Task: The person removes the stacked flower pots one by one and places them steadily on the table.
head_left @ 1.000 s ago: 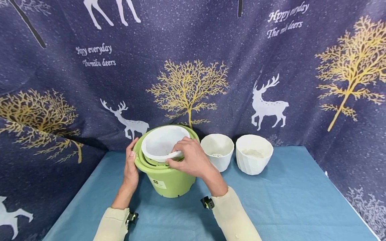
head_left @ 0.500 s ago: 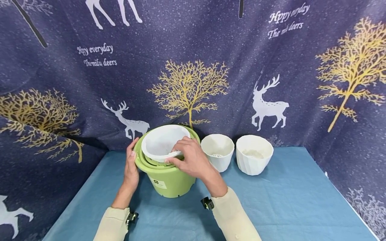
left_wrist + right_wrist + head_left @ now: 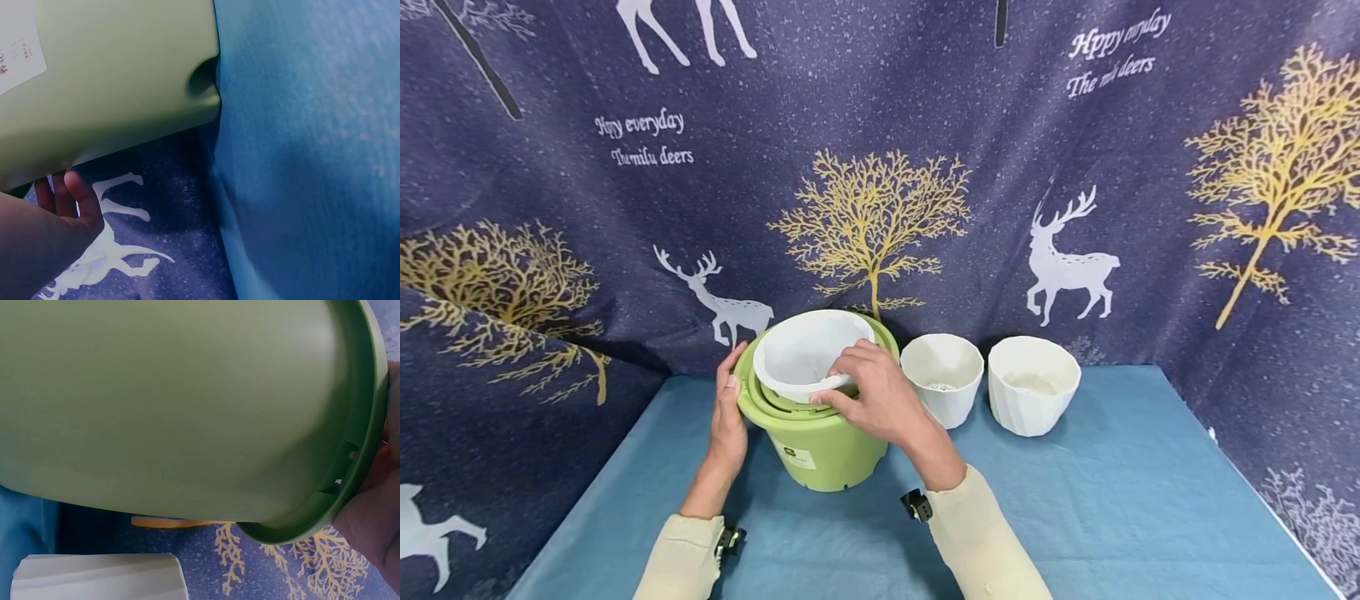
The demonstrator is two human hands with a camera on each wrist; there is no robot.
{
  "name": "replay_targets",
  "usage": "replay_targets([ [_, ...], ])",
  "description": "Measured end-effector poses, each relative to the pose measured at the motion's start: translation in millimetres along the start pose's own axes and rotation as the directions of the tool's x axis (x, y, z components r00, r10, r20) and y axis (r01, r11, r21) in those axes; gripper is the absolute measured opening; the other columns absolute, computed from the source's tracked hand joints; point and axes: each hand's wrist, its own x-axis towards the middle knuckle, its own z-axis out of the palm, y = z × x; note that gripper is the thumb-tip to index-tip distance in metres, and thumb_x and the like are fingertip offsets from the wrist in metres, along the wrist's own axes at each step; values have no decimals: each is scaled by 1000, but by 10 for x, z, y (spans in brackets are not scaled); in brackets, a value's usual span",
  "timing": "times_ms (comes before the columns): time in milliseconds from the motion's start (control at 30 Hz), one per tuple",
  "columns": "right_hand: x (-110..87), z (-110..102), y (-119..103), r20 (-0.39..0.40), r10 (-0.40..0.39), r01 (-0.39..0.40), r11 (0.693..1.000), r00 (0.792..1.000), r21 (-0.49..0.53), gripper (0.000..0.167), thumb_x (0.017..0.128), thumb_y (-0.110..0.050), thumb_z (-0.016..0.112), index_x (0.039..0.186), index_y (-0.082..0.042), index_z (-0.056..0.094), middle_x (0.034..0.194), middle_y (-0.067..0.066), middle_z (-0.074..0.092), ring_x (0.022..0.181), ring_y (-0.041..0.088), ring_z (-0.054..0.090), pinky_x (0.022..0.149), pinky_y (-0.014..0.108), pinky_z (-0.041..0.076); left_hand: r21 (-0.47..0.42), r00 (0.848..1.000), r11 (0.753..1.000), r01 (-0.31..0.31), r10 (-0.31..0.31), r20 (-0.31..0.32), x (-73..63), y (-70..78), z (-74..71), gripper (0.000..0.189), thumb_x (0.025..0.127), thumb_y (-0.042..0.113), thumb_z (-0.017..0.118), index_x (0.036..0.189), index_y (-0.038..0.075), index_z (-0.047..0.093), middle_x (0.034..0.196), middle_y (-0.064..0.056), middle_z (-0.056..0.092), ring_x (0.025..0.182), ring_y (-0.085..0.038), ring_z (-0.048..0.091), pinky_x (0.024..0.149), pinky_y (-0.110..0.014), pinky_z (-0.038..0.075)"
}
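In the head view, a large green flowerpot (image 3: 831, 462) with a paper label stands upright, another green rim showing inside its mouth. A white plastic pot (image 3: 793, 350) sits tilted in this opening, its lower part hidden. My right hand (image 3: 880, 396) pinches the white pot's near right rim, thumb outside and fingers reaching inside. My left hand (image 3: 727, 417) holds the green pot by the left side of its rim. Its fingers (image 3: 87, 197) meet the pot's side in the left wrist view. The green pot's wall (image 3: 187, 412) fills most of the right wrist view.
Two white pots with faceted walls, a smaller one (image 3: 951, 404) and a wider one (image 3: 1030, 408), stand right of the green pot. Blue cloth (image 3: 1112, 500) covers the table. A dark blue printed curtain (image 3: 955, 108) hangs close behind the pots.
Both hands keep their holds on the pots. The white pot stays tilted in the green one, with hardly any visible movement; the whole view shifts very slightly.
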Motion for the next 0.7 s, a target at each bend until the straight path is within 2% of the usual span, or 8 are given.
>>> replay_targets([
  [233,0,7,4,-20,-10,10,1000,1000,3,24,89,-33,87,85,-14,73,83,-5,69,85,14,57,82,32,49,-17,1000,1000,-11,11,3,-3,-7,3,56,114,23,27,162,-6,29,164,-16,39,148,-12,41,119,-20,31],
  [700,6,30,36,-94,-38,42,998,995,45,22,88,-31,89,85,-14,74,82,-4,70,85,14,59,82,33,50,-9,1000,1000,2,-2,0,-3,-21,-6,56,114,23,27,163,-2,31,165,-14,39,147,-11,41,118,-19,31],
])
